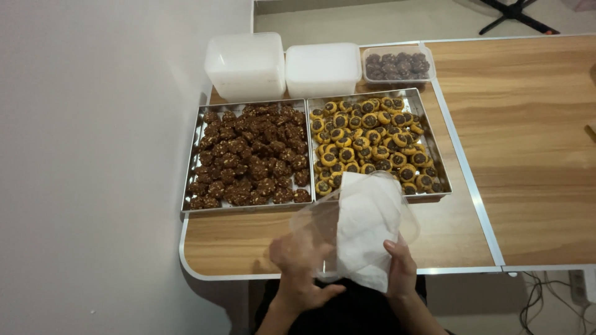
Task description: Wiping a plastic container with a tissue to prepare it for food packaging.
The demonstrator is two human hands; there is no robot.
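Observation:
My left hand grips a clear plastic container by its lower left side, at the table's near edge. My right hand holds a white paper tissue that lies inside and against the container. Just beyond them stand two metal trays side by side. The left tray is packed with dark brown chocolate cookies. The right tray holds several round yellow cookies with dark centres.
Two white lidded plastic tubs and a clear box of dark cookies stand behind the trays on the wooden table. A white wall runs along the left. Cables lie on the floor at lower right.

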